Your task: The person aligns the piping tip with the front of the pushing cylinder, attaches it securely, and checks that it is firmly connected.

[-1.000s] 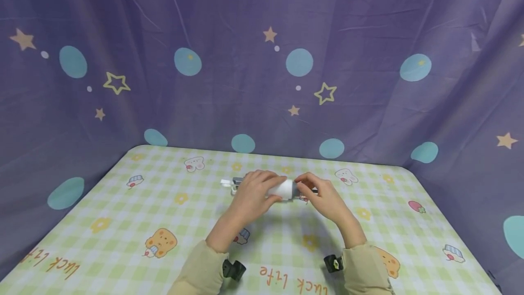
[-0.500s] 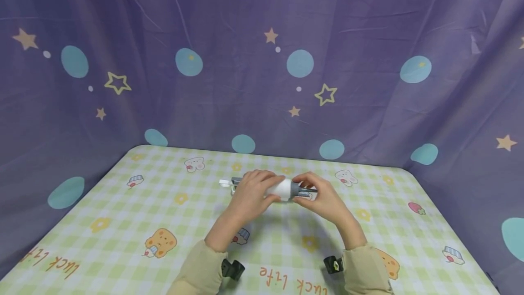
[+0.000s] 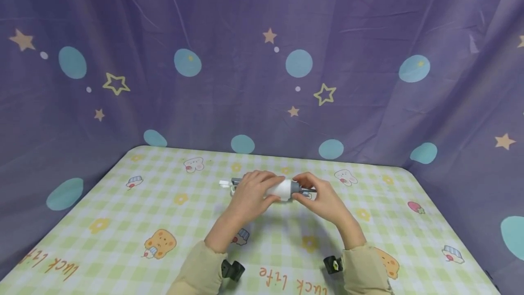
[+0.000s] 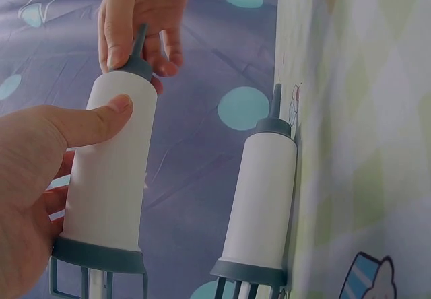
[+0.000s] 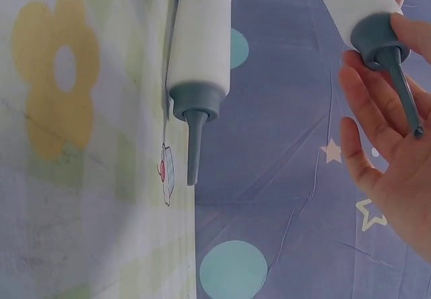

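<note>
My left hand [image 3: 251,197] grips the white barrel of a large nozzle syringe [image 4: 111,178], thumb across its front. It is held level over the table, with a grey flange and open frame at its left end. My right hand [image 3: 325,199] pinches the grey end cap [image 5: 377,38] between thumb and fingers. The thin nozzle [image 5: 405,100] sticks out past them toward the palm. Under the held one, a second syringe of the same make [image 4: 262,198] lies on the table, mostly covered by the hands in the head view.
A green-and-white checked cloth [image 3: 163,208] with printed cartoon figures covers the table. Behind and at the sides hangs a purple curtain [image 3: 229,104] with stars and dots. Black straps with small cameras [image 3: 233,270] sit at both wrists.
My right hand's fingers have shifted round the cap and spread, so more of the nozzle shows between them. The left hand keeps its grip in nearly the same place.
</note>
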The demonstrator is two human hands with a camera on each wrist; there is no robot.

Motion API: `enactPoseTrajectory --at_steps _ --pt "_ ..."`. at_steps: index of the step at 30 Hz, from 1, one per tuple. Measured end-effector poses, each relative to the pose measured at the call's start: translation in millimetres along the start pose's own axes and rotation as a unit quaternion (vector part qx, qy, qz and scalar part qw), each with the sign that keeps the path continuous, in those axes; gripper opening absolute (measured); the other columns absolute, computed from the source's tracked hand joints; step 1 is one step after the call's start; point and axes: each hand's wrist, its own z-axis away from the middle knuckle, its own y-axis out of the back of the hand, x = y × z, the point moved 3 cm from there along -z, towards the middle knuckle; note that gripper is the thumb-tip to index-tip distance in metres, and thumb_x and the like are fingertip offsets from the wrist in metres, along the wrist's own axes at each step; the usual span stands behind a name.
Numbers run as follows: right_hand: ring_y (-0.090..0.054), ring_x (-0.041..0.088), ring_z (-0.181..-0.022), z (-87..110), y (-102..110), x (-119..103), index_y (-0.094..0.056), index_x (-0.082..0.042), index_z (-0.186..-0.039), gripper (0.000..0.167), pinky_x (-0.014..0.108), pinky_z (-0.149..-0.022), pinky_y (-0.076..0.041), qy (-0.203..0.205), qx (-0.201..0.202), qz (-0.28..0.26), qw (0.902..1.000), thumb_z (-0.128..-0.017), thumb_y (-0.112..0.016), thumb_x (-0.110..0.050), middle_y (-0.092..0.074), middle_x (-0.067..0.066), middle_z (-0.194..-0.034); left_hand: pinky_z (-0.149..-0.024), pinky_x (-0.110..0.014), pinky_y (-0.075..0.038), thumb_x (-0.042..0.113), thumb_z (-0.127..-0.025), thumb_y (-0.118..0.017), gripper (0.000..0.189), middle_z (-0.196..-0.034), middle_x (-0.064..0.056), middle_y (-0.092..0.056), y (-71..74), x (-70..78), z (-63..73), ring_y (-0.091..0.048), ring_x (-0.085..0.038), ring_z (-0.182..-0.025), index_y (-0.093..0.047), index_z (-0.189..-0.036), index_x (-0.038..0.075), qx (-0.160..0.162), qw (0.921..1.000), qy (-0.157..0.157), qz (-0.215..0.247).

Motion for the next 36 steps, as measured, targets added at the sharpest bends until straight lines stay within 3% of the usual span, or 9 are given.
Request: enactPoseTrajectory --at_steps 8,18,27,36 --pt "-0.063 0.017 -0.093 1.0 0.0 -0.1 -0.059 -0.017 -0.108 0.023 0.039 -0.083 -0.049 -0.009 -0.010 -0.001 0.9999 -0.087 -0.061 -0.025 -0.066 -0.004 -0.091 -0.085 -0.034 -0.044 0.030 -0.071 -0.076 0.047 -0.107 0.002 -0.064 0.0 1.1 -0.4 -0.057 -0.017 -0.097 -0.063 -0.116 0.021 0.000 1.0000 -0.002 -0.004" --pt "-0.063 0.014 -0.087 1.1 -1.3 0.4 -0.061 -0.018 -0.107 0.021 0.034 -0.076 -0.052 -0.042 -0.024 0.006 0.9988 -0.092 -0.053 -0.030 -0.066 -0.005 -0.090 -0.085 -0.034 -0.044 0.032 -0.072 -0.075 0.047 -0.107 0.003 -0.063 -0.1 2.9 -0.8 -0.057 -0.017 -0.097 -0.063 -0.117 0.022 -0.005 0.9999 -0.007 -0.012" --pt "-0.059 0.012 -0.090 -0.4 -1.1 -0.9 -0.057 -0.013 -0.116 0.044 0.035 -0.079 -0.050 -0.015 -0.005 0.000 0.9999 -0.078 -0.072 -0.028 -0.061 -0.003 -0.110 -0.087 -0.035 -0.044 0.031 -0.072 -0.075 0.047 -0.107 0.002 -0.064 -0.8 0.8 0.0 -0.057 -0.018 -0.098 -0.063 -0.116 0.020 -0.005 1.0000 -0.001 -0.007" --pt "-0.059 0.008 -0.088 -0.6 -0.8 -0.2 -0.059 -0.016 -0.110 0.040 0.033 -0.080 -0.050 0.008 0.003 -0.001 1.0000 -0.074 -0.076 -0.020 -0.062 -0.006 -0.106 -0.084 -0.035 -0.044 0.030 -0.071 -0.076 0.047 -0.106 0.002 -0.064 -0.7 -0.2 0.4 -0.057 -0.018 -0.097 -0.064 -0.115 0.021 0.001 1.0000 -0.004 -0.005"
